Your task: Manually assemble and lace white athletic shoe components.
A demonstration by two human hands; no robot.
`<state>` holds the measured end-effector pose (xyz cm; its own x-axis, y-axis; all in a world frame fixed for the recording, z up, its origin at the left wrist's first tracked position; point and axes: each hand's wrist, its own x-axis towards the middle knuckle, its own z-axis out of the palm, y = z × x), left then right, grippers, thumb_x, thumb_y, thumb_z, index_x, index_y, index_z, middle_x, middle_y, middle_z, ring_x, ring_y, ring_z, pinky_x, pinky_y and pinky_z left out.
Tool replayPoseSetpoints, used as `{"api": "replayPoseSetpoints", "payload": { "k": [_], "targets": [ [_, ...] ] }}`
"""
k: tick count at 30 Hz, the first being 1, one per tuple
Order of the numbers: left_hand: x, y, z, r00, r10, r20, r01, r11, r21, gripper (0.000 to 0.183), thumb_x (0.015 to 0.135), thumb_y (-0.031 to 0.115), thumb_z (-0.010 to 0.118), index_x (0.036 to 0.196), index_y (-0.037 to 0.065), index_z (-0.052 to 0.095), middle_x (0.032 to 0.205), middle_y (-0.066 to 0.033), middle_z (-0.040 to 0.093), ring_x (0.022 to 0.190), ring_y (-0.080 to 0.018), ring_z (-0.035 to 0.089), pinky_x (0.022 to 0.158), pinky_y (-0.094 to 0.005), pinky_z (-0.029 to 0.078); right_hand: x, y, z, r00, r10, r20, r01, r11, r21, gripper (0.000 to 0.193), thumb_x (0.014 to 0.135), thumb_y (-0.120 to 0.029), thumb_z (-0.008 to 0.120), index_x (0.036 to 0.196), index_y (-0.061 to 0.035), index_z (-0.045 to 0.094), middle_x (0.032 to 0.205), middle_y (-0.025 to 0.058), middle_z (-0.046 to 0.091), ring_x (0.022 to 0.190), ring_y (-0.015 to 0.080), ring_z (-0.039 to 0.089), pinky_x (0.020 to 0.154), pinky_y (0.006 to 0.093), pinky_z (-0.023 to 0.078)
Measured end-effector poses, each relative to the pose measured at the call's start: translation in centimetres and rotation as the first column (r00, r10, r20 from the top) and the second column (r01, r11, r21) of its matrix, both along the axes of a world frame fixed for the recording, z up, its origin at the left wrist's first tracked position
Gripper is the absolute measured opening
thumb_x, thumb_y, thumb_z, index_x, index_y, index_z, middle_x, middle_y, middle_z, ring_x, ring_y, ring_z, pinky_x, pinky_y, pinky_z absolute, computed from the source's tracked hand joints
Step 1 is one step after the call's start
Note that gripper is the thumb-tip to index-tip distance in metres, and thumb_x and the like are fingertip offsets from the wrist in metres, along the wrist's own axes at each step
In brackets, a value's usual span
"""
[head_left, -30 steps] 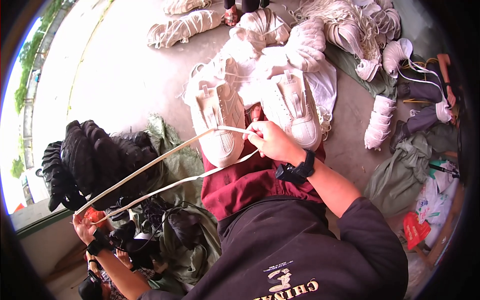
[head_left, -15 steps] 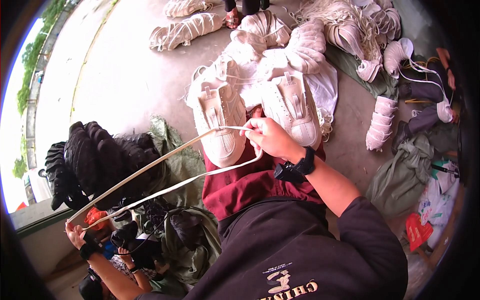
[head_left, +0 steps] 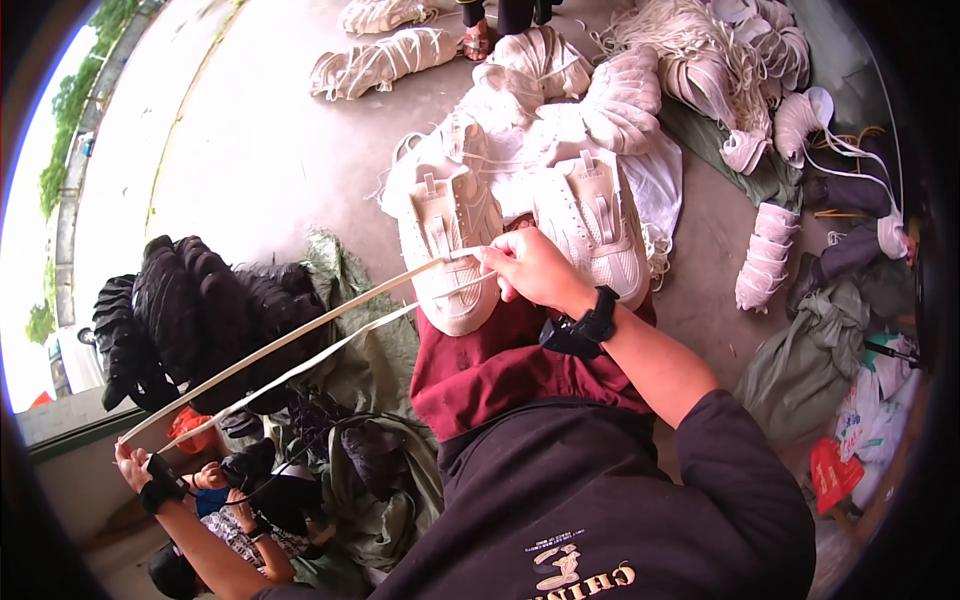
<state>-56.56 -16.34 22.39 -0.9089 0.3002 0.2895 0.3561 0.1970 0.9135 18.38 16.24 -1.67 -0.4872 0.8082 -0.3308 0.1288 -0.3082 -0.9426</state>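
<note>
Two white lace-up sneakers rest side by side over my lap, toes toward me: a left sneaker and a right sneaker. A long off-white shoelace stretches in two strands from the left sneaker's lower eyelets far out to the lower left. There my left hand is closed on its far end. My right hand pinches the lace beside the left sneaker's vamp, partly covering the right sneaker. Both tongues stand up, and the upper eyelets of the left sneaker hold no lace.
Behind the sneakers lie bundled white shoe uppers and a heap of loose laces. Black uppers are piled at left. Another person's hands work at lower left; a further person sits at right beside a stack of uppers.
My left hand has moved slightly farther left and down with the lace. The lower strand has risen near the left sneaker's toe, toward my right hand.
</note>
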Motion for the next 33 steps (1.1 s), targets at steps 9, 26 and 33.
{"api": "replayPoseSetpoints", "payload": {
  "k": [9,26,33],
  "targets": [
    [2.5,2.1,2.6,0.944,0.018,0.328,-0.039,0.998,0.057,0.021,0.100,0.036,0.053,0.095,0.019,0.064,0.050,0.0063,0.031,0.040,-0.0087,0.030,0.037,-0.0237,0.026,-1.8,0.7,-0.4,0.942,-0.011,0.335,-0.103,0.942,0.320,0.038,0.094,-0.028,0.064,0.071,0.0023,0.065,0.058,0.0127,0.062,0.048,0.0172,0.060,0.052,0.0349,0.047],
    [-1.0,-1.5,7.2,0.927,-0.363,-0.096,0.354,0.930,-0.096,0.022,0.098,0.039,0.053,0.102,0.025,0.070,0.058,0.0062,0.046,0.045,-0.0104,0.035,0.040,-0.0276,0.036,-3.3,1.5,3.7,0.944,-0.145,0.297,-0.106,0.717,0.689,0.015,0.082,-0.014,0.069,0.092,-0.0045,0.062,0.095,0.0140,0.059,0.098,0.0347,0.059,0.086,0.0430,0.048],
    [-4.5,1.0,8.1,0.991,-0.008,0.130,0.009,1.000,-0.004,0.021,0.097,0.041,0.055,0.096,0.025,0.069,0.059,0.0070,0.047,0.043,-0.0106,0.035,0.038,-0.0272,0.033,-5.0,1.1,3.5,0.961,-0.069,0.269,-0.177,0.593,0.785,0.018,0.084,-0.009,0.066,0.101,-0.0073,0.066,0.132,0.0154,0.052,0.139,0.0422,0.031,0.116,0.0517,0.025]
  ]
}}
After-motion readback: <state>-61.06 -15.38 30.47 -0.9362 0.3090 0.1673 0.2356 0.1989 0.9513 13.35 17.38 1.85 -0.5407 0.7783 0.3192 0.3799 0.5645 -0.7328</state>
